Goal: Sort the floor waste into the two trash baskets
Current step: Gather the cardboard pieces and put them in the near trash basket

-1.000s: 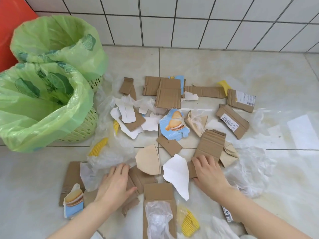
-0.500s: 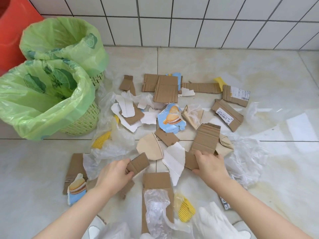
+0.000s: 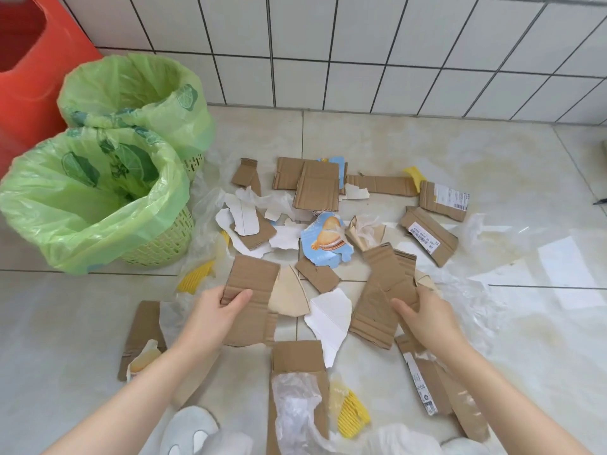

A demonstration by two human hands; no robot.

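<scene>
Over tiled floor, left hand point(image 3: 213, 310) and right hand point(image 3: 423, 313) each grip cardboard, seemingly lifted

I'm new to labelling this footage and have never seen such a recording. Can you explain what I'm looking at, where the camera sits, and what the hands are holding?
There is no machine here: a person works with bare hands, and the single camera is worn on their head, looking forward and down. That is why both forearms reach in from the bottom edge. The left hand grips a cardboard piece, and the right hand grips another cardboard strip. Scattered over the tiled floor lie more torn cardboard, white paper scraps, clear plastic film and a blue biscuit wrapper. At the left stand two baskets, the near basket and the far basket, both lined with green bags.
</scene>
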